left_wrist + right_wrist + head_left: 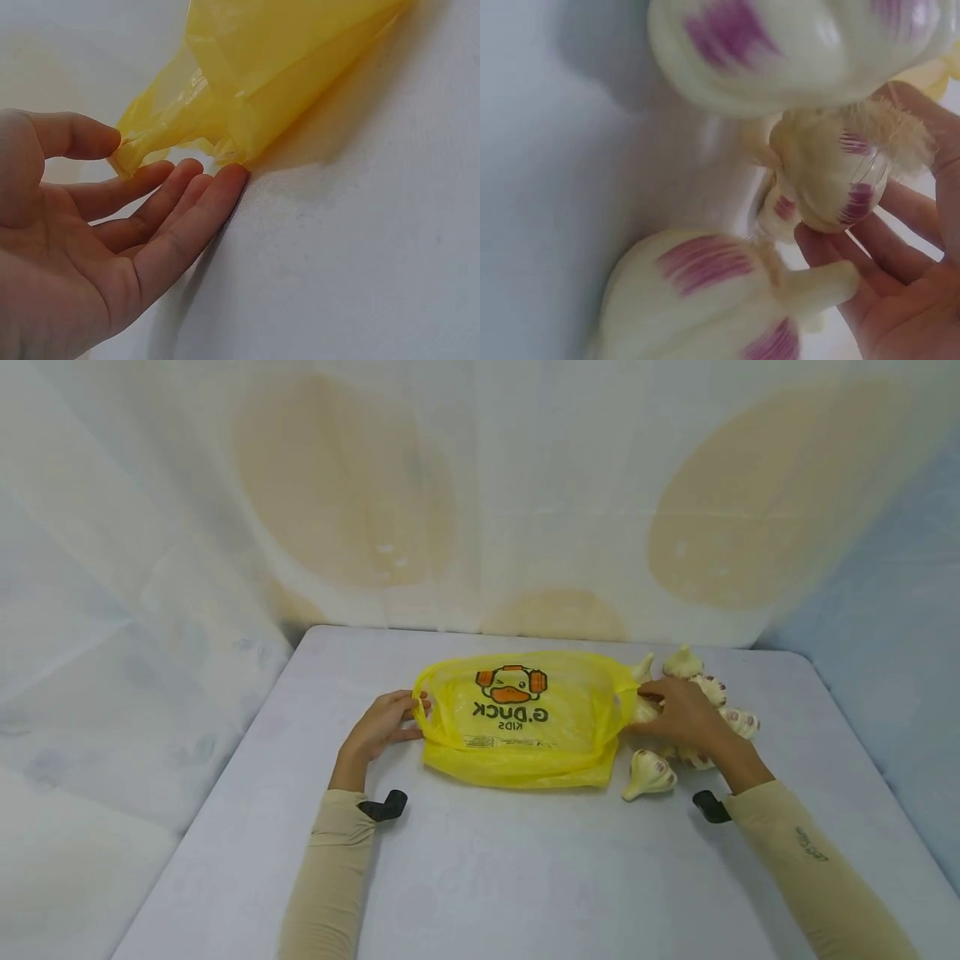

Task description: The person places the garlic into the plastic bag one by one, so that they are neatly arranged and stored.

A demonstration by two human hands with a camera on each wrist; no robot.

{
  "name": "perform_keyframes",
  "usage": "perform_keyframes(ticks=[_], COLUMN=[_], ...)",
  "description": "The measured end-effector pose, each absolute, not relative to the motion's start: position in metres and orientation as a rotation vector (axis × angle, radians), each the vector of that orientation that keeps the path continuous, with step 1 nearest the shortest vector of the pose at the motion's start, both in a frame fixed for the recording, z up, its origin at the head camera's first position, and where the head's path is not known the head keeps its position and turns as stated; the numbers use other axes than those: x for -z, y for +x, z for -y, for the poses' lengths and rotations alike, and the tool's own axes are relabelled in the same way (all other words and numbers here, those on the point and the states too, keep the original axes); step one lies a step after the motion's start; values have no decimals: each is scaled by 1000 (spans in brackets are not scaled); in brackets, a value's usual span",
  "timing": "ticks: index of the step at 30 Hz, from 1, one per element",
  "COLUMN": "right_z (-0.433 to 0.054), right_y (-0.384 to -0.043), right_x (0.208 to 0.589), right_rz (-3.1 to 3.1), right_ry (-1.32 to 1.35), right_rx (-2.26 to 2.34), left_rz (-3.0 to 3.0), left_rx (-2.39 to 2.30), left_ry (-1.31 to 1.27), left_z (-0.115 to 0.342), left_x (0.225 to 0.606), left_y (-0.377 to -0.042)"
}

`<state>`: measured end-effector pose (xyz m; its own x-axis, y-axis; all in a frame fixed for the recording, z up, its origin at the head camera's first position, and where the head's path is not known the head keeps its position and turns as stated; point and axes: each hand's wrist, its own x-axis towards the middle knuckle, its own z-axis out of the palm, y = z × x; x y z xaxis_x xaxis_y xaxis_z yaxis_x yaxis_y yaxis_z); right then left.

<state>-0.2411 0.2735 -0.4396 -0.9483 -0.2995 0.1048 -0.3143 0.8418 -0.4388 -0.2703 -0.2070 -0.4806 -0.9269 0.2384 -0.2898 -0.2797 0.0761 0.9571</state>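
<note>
A yellow plastic bag (525, 768) with a printed duck lies spread on the table. At its left end my left hand (380, 727) pinches a gathered corner between thumb (82, 136) and index finger, while the other fingers (187, 232) stay extended near the table. My right hand (686, 718) is at the bag's right edge, among garlic bulbs. In the right wrist view, a garlic bulb (825, 172) hides its fingertips, so I cannot tell what they hold. Two more bulbs (682, 300) appear large and close to that camera. A single bulb (648, 774) lies near the bag's right corner.
More garlic bulbs (682, 662) are clustered around and behind the right hand. The pale tabletop (525, 877) extends in front of the bag. Hanging cloth (480, 510) stands behind the table and along both sides.
</note>
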Motion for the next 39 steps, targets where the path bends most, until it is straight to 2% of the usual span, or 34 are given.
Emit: perform_keyframes(ticks=[12,23,31,39], right_z=[-284,-284,-241,-180], right_y=[-231,-221,-235,-253], right_x=[438,397,363,365], right_rz=[2935,2692,2539,2489], right_ry=[366,322,445,671], right_rx=[-901,-1041,-1169,-1302], left_rz=[-2007,-1973,-1974,-2026], left_rx=[-1902,-1937,-1954,-2020], left_ry=[-61,-48,-43,-73], left_z=[206,207,208,204], left_x=[481,483,480,484], left_y=[-270,-271,-271,-268])
